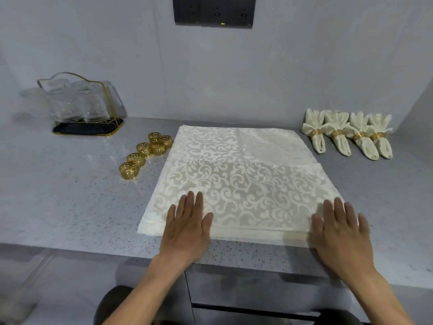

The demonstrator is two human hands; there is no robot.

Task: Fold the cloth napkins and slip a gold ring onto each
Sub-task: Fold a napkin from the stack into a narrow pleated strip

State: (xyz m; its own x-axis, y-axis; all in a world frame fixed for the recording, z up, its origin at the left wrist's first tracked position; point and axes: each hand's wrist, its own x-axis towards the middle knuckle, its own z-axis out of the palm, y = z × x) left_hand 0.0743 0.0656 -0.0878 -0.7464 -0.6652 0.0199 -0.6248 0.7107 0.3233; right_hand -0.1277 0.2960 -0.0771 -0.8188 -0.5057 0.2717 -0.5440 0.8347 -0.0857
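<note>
- Lying flat on the grey speckled bench (70, 207), a cream damask napkin (234, 179) with a scroll pattern occupies the centre, its near edge just back from the bench's front edge; a fold line crosses it from left to right about halfway up, and the near half appears to be a layer folded over the far half.
- Left hand (187, 228): palm down, fingers straight and slightly spread, pressing flat on the near left part of the napkin; it holds nothing.
- Right hand (339, 233): palm down, fingers straight and spread, pressing flat on the near right corner of the napkin; its outline is slightly blurred.
- Loose gold rings (145, 153): six openwork bands grouped on the bench just left of the napkin's far left edge, the cluster running diagonally toward the viewer; the farthest ones sit just beside the cloth.
- Finished napkins (346, 134): four folded cream napkins in a row at the far right of the bench, each gathered through a gold band at its middle, fanned ends toward the wall.
- Glass rack (82, 102): a gold-wire stand on a dark tray at the far left, holding clear glasses.
- Dark socket panel (213, 10): mounted on the grey wall above the bench.
</note>
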